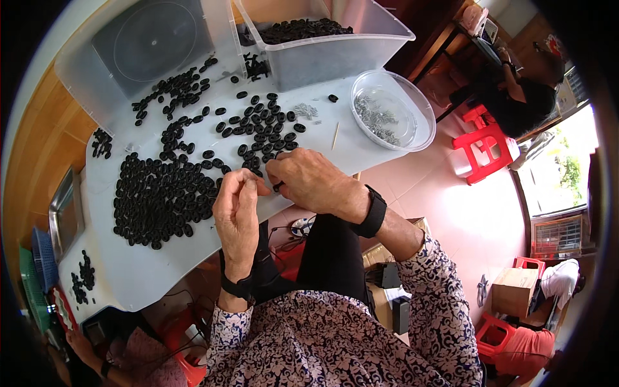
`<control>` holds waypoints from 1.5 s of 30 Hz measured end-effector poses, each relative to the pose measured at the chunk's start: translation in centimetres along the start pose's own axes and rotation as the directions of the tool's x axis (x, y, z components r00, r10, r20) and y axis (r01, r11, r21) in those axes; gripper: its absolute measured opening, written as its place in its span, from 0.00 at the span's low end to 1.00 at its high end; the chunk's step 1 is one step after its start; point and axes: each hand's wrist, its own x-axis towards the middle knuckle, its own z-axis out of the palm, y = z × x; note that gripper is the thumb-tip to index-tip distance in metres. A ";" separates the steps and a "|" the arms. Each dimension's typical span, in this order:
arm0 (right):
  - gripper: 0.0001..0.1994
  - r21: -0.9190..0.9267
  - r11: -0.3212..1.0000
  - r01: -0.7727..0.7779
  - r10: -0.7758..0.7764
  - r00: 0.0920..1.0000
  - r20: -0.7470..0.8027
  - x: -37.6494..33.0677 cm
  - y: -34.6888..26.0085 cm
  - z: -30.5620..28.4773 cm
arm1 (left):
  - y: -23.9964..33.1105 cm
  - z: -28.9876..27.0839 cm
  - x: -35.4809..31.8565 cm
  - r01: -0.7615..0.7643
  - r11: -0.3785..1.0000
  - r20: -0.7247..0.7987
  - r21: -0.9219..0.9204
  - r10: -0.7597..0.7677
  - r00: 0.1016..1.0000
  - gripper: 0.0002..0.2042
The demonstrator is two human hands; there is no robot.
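My two hands meet above the table's near edge. My right hand is closed, its fingers curled around a small black oval piece that shows partly beneath them. Just to its left, my left hand is closed too, thumb and fingers pinched together; whatever lies between them is hidden. Loose black oval pieces with a slot in the middle lie right beyond my fingers. A dense heap of the same pieces spreads to the left of my left hand.
A round clear tub holds small metal pins, with more pins and a thin wooden stick nearby. A large clear bin of black parts stands at the back. People sit at the right and lower left; a red stool stands right.
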 end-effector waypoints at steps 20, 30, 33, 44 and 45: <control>0.07 -0.007 1.000 -0.020 0.020 0.999 0.031 0.3 0.1 -0.3 | 0.0 -0.1 -0.1 -0.062 0.998 0.023 -0.001 0.062 0.998 0.06; 0.05 0.299 0.948 -0.111 0.136 0.988 -0.066 -0.5 -0.5 -0.8 | -0.1 -0.2 -0.3 0.009 0.999 0.041 0.033 -0.010 0.999 0.07; 0.06 0.707 0.673 -0.219 0.345 0.938 -0.038 -1.0 -0.2 -0.4 | -0.2 0.2 -0.5 0.015 1.000 0.050 0.011 -0.015 0.999 0.06; 0.09 0.833 0.525 -0.177 0.417 0.906 -0.070 -2.3 -0.4 2.1 | -0.7 1.5 -0.4 -0.164 0.979 -0.017 0.125 0.167 0.986 0.05; 0.09 0.783 0.600 -0.161 0.412 0.902 -0.131 -2.3 -0.6 1.6 | -0.7 1.4 -0.4 -0.170 0.974 0.008 0.152 0.171 0.985 0.04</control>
